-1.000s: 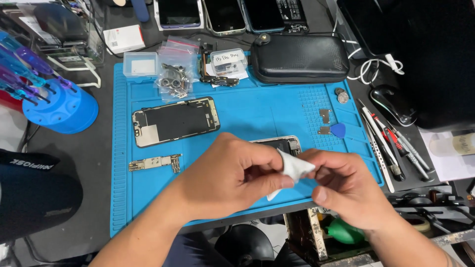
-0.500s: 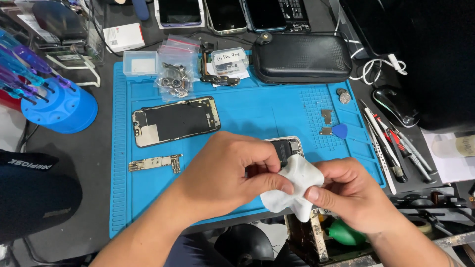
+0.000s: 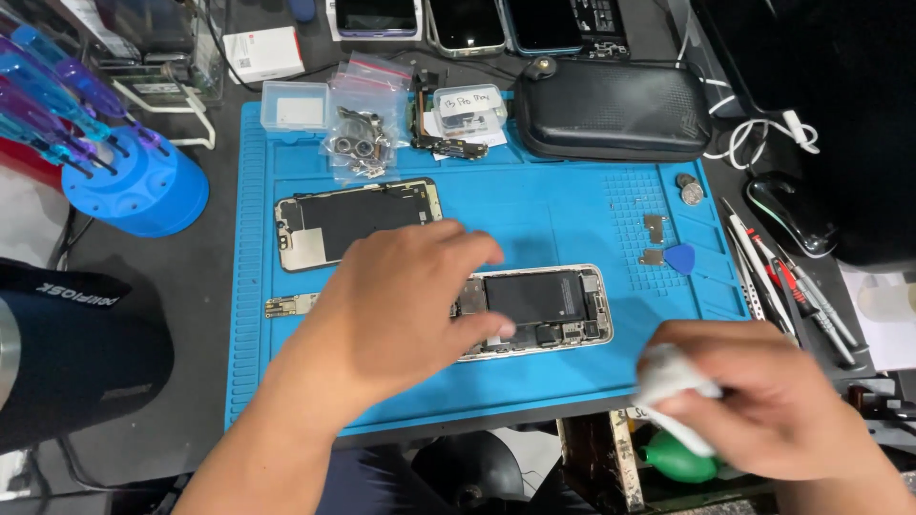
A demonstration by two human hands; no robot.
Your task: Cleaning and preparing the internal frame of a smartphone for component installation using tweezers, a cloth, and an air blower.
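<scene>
The right hand (image 3: 763,401) pinched a white wipe (image 3: 668,377) off the blue mat's (image 3: 572,210) corner, while the left hand (image 3: 391,305) pressed, fingers spread, on the opened phone (image 3: 539,310).

At frame centre, an opened phone (image 3: 539,310) on the blue mat (image 3: 563,215) is pressed by the left hand (image 3: 396,305); a white wipe (image 3: 668,381) is pinched in the right hand (image 3: 763,405) at lower right.
</scene>
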